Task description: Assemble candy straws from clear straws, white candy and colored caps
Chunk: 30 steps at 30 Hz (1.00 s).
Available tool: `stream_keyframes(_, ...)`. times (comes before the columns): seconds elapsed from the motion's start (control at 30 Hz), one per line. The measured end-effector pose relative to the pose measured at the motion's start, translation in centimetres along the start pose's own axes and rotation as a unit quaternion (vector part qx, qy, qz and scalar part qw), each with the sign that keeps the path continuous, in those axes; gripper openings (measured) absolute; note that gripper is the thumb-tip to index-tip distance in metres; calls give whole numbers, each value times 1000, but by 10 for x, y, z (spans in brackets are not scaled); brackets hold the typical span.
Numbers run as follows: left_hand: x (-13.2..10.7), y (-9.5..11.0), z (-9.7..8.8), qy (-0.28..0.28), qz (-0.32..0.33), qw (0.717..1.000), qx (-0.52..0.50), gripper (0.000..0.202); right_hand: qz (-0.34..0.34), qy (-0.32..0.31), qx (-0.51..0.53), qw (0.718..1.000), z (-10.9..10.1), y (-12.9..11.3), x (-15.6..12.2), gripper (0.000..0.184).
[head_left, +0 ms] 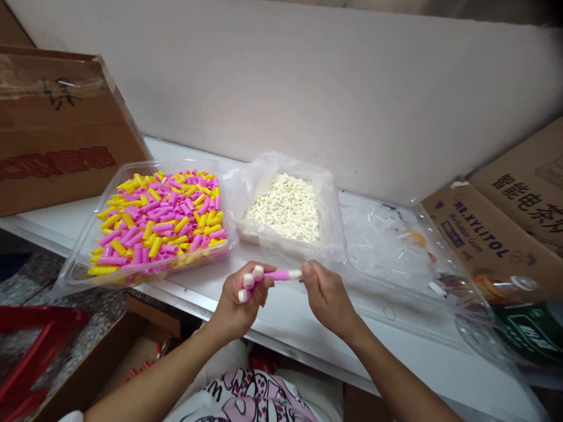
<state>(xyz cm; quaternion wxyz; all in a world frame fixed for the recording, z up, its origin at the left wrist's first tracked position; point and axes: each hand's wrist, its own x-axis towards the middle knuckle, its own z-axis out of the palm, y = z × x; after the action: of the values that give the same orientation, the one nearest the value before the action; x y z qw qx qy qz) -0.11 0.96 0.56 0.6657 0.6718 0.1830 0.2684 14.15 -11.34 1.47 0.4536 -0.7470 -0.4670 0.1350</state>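
My left hand (233,313) is closed around several pink plastic tubes (278,275) with white round ends, which stick out past the thumb side. One of these tubes points right, toward my other hand. At its right end shows a short white stick-shaped piece (295,274), pinched between the thumb and finger of my right hand (329,300). How deep the piece sits in the tube I cannot tell. Just beyond my hands stands a bag-lined tray (328,205) of small white pieces (288,208). Left of it, a clear tub (79,261) holds loose pink and yellow tubes (162,220).
A clear tray (396,310) of transparent plastic parts (382,246) lies at the right, beside a bottle with a green label (534,331). Cardboard boxes (57,135) flank the white table (281,334). Below left are an open carton (105,357) and a red stool (39,346).
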Motion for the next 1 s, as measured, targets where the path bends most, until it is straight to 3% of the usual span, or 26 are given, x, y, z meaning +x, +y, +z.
stream_keyframes(0.07, 0, -3, -3, -3, 35, 997, 66, 24, 118, -93, 56, 987, 3, 2, 0, 54)
stream_keyframes(0.1, 0, -5, -3, -2, 28, 997, 65, 25, 143, -121, 70, 980, 4, 3, -1, 55)
stream_keyframes(0.17, 2, -8, -3, 7, -27, 1000, 10, 29, 98, -104, 45, 989, 5, 7, -3, 50)
stream_keyframes(0.23, 3, -10, -3, 15, -77, 995, -58, 33, -6, -39, -3, 999, 7, 10, -9, 42)
stream_keyframes(0.3, 0, -13, -3, 5, -95, 992, -85, 33, -30, -23, 5, 999, 13, 14, -15, 41)
stream_keyframes(0.37, -6, -19, -5, -2, -95, 993, -68, 32, 62, -79, 82, 991, 20, 17, -20, 45)
stream_keyframes(0.43, -10, -29, -6, 6, -91, 995, -41, 30, 158, -171, 138, 963, 26, 18, -21, 50)
stream_keyframes(0.5, -10, -43, -7, 28, -85, 996, -6, 29, 164, -216, 107, 957, 23, 18, -18, 50)
stream_keyframes(0.57, -4, -61, -11, 42, -72, 996, 44, 26, 122, -185, 35, 975, 7, 18, -12, 41)
stream_keyframes(0.67, 12, -90, -21, 33, -28, 987, 152, 19, 101, -27, -35, 994, -38, 29, 3, 35)
stream_keyframes(0.77, 26, -112, -35, 2, 5, 964, 265, 24, 154, 145, -160, 964, -98, 65, 19, 31)
stream_keyframes(0.83, 30, -119, -42, -17, 2, 943, 331, 39, 215, 144, -278, 925, -131, 93, 26, 29)
stream_keyframes(0.9, 31, -123, -47, -28, -9, 923, 383, 53, 245, 108, -362, 893, -146, 110, 28, 29)
stream_keyframes(0.93, 31, -124, -48, -30, -13, 915, 402, 58, 240, 109, -380, 887, -145, 111, 27, 29)
stream_keyframes(1.0, 29, -125, -48, -31, -13, 905, 425, 62, 191, 135, -358, 904, -129, 97, 21, 28)
